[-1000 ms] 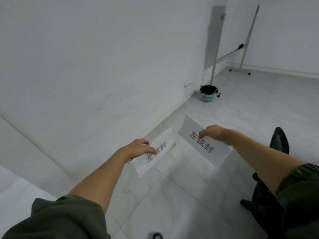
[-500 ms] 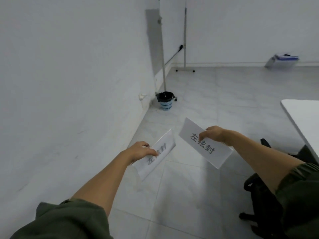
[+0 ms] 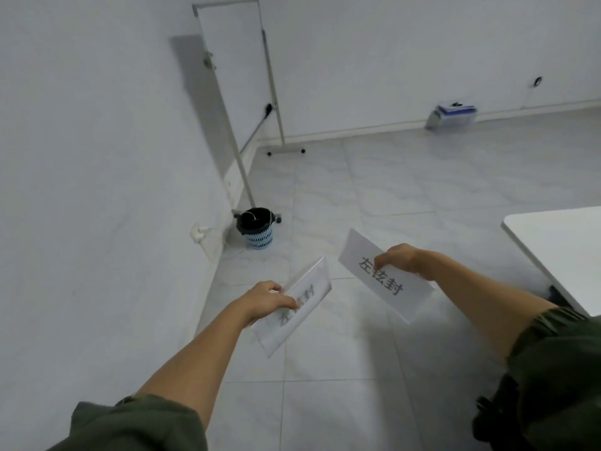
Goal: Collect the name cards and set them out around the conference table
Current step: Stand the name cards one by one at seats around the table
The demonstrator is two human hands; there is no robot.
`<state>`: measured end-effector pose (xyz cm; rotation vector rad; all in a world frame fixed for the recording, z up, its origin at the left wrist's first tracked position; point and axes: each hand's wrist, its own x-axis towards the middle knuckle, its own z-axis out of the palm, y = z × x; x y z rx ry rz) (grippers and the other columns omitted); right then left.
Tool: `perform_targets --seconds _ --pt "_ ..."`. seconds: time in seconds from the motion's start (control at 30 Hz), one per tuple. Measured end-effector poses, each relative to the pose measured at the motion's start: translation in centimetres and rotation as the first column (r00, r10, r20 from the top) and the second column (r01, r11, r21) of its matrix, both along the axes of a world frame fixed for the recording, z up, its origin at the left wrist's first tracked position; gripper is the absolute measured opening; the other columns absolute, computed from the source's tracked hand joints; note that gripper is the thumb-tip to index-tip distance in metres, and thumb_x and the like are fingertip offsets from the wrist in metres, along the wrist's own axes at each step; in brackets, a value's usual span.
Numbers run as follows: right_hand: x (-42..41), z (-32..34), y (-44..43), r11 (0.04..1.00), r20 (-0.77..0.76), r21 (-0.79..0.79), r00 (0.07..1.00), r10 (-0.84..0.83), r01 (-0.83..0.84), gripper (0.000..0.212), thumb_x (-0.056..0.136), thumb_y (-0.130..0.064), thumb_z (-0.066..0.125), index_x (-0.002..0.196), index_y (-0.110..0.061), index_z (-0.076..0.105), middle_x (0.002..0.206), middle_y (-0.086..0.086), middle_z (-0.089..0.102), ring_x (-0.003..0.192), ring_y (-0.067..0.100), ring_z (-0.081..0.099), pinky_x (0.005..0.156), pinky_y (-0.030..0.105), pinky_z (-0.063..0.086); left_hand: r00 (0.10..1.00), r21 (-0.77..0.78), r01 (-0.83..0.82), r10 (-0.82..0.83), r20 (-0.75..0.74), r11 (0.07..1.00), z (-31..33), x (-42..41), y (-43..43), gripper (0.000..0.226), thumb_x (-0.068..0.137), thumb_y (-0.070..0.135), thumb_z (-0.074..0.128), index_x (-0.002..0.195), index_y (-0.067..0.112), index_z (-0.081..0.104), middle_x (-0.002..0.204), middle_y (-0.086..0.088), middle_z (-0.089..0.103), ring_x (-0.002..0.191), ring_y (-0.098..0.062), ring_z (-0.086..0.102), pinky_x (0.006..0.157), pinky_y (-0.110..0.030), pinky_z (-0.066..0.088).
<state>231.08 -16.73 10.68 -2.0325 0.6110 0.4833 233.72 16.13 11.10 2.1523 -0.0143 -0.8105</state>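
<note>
My left hand [image 3: 265, 299] pinches the top edge of a clear-covered white name card [image 3: 300, 309], held over the floor at centre; its dark lettering is blurred. My right hand [image 3: 395, 258] grips a second white name card [image 3: 382, 278] with three dark characters printed on it, a little higher and to the right. The two cards are apart. A corner of the white conference table [image 3: 559, 242] shows at the right edge, beyond my right forearm.
A white wall runs along the left. A black-lined blue bin [image 3: 257, 227] stands by it, with a whiteboard on a wheeled stand [image 3: 240, 76] behind. A small box [image 3: 452, 117] lies by the far wall. A dark chair [image 3: 494, 415] is at lower right. Pale floor tiles lie ahead.
My view has swung to the right: the wall takes less of the frame, and the table corner and far wall have come into sight. Both hands keep holding their cards in the same pose.
</note>
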Motion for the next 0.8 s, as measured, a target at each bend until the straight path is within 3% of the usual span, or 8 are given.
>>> perform_targets --seconds 0.13,0.3,0.4,0.53,0.63,0.8 --pt "8.4 0.8 -2.8 1.0 -0.017 -0.004 1.0 0.005 -0.005 0.025 0.077 -0.025 0.072 0.095 -0.008 0.069 0.084 0.015 0.074 0.072 0.03 0.072 0.066 0.035 0.058 0.999 0.01 0.029 -0.029 -0.016 1.0 0.2 9.2 -3.0 0.086 0.056 0.04 0.08 0.133 0.014 0.051 0.128 -0.008 0.055 0.106 -0.022 0.059 0.084 -0.032 0.049" --pt "18.5 0.0 -7.6 0.999 -0.017 -0.019 0.999 -0.033 0.032 0.021 0.078 -0.024 0.071 0.093 -0.009 0.068 0.085 0.015 0.074 0.073 0.03 0.071 0.065 0.033 0.058 0.996 0.02 0.089 -0.089 -0.016 0.996 -0.9 22.3 -7.8 0.079 0.065 0.036 0.082 0.133 0.013 0.05 0.125 -0.008 0.056 0.105 -0.021 0.059 0.08 -0.03 0.047" --pt "25.4 -1.1 -11.6 0.995 -0.016 -0.038 0.996 -0.091 0.09 0.024 0.079 -0.025 0.07 0.097 -0.009 0.068 0.09 0.016 0.073 0.077 0.031 0.071 0.07 0.036 0.059 0.99 0.032 0.141 -0.141 -0.011 0.99 -2.2 31.1 -11.8 0.078 0.062 0.036 0.083 0.13 0.013 0.052 0.125 -0.009 0.057 0.106 -0.023 0.06 0.086 -0.034 0.05" --pt "33.8 -1.2 -17.1 0.978 -0.016 -0.048 0.979 -0.204 0.203 0.022 0.079 -0.024 0.07 0.095 -0.008 0.068 0.085 0.015 0.073 0.072 0.029 0.071 0.064 0.032 0.057 0.97 0.032 0.241 -0.241 -0.017 0.97 -2.0 43.0 -18.2 0.075 0.063 0.037 0.083 0.128 0.015 0.054 0.126 -0.008 0.056 0.107 -0.023 0.058 0.082 -0.031 0.049" --pt "38.6 -0.3 -21.9 0.959 -0.015 -0.062 0.961 -0.277 0.275 0.017 0.079 -0.024 0.069 0.09 -0.011 0.069 0.08 0.011 0.073 0.068 0.026 0.07 0.058 0.028 0.055 0.945 0.032 0.326 -0.327 0.005 0.945 -0.3 51.3 -24.4 0.083 0.051 0.043 0.082 0.124 0.014 0.058 0.121 -0.008 0.059 0.102 -0.022 0.06 0.079 -0.03 0.051" --pt "42.9 -0.1 -29.9 0.911 -0.027 -0.05 0.911 -0.412 0.41 0.014 0.08 -0.024 0.068 0.088 -0.012 0.068 0.079 0.011 0.073 0.066 0.025 0.071 0.055 0.026 0.053 0.891 0.014 0.454 -0.454 -0.002 0.891 0.5 59.6 -34.9 0.085 0.047 0.045 0.081 0.123 0.015 0.059 0.119 -0.007 0.061 0.097 -0.02 0.063 0.075 -0.03 0.052"
